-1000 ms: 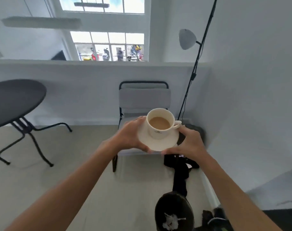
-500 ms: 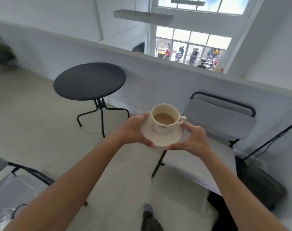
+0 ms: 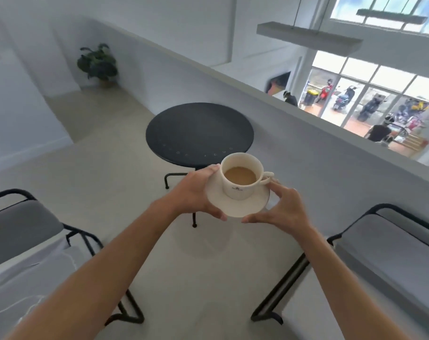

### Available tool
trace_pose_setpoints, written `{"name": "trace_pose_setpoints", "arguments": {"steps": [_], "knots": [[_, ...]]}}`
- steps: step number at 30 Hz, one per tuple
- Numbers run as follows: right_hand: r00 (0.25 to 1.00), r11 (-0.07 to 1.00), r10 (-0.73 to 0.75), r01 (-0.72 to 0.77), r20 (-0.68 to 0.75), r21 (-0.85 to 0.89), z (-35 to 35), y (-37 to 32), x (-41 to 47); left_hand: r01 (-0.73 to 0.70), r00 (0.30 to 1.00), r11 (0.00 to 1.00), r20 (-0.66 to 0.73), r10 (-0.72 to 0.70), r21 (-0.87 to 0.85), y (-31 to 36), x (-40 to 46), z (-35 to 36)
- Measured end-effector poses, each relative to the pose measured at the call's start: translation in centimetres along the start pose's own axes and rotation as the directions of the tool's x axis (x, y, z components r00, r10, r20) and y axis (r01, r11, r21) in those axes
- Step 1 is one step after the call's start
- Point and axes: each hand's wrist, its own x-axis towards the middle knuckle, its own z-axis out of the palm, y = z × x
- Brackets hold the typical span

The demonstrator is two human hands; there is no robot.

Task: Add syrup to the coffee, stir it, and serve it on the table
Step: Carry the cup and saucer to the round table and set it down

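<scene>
Two bare forearms reaching up from the bottom edge toward mid-frame. At lower left, a grey-cushioned chair [image 3: 19, 231] with a black tube frame; at lower right, a second chair [image 3: 390, 244] of the same kind, tilted in the wide-angle view. Between them, pale floor [image 3: 196, 278]. Just above centre of the arms, left hand [image 3: 196, 195] cupped around the left edge of a white saucer [image 3: 243, 207], thumb under the near rim and fingertips [image 3: 214, 168] up at the far rim. Right hand [image 3: 285, 207] clasped on the saucer's right side, thumb stretched along the near edge, fingers curled up by the cup handle. Both hands closed on the saucer, held in the air. On the saucer, upright, a white cup [image 3: 241, 176] with a small dark logo on its front and its handle turned to the right; inside, light-brown milky coffee [image 3: 240, 175], filling roughly half. Just beyond and above the cup in the frame, a round black table [image 3: 198, 133] on thin black legs, its near edge partly hidden behind cup and left hand; cup above the floor, not on the tabletop. Farther back, a low white wall [image 3: 306, 133] running diagonally from upper left to right. In the upper left, a potted plant [image 3: 98, 62] in a corner. In the upper right, large windows [image 3: 370, 94] with parked scooters and blurred figures outside.
</scene>
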Motion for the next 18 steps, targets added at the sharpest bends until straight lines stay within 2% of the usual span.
{"name": "trace_pose_setpoints", "arguments": {"steps": [8,18], "knots": [[0.998,0.999,-0.034,0.033,0.048,0.033,5.7,0.9,15.6,0.056,0.997,0.998,-0.056,-0.057,-0.013,-9.1,9.5,-7.0],[1.0,0.998,0.0,0.001,-0.014,0.065,13.5,1.2,32.9,0.015,1.0,1.0,-0.011,-0.015,0.004,-21.1,22.6,-16.4]]}}
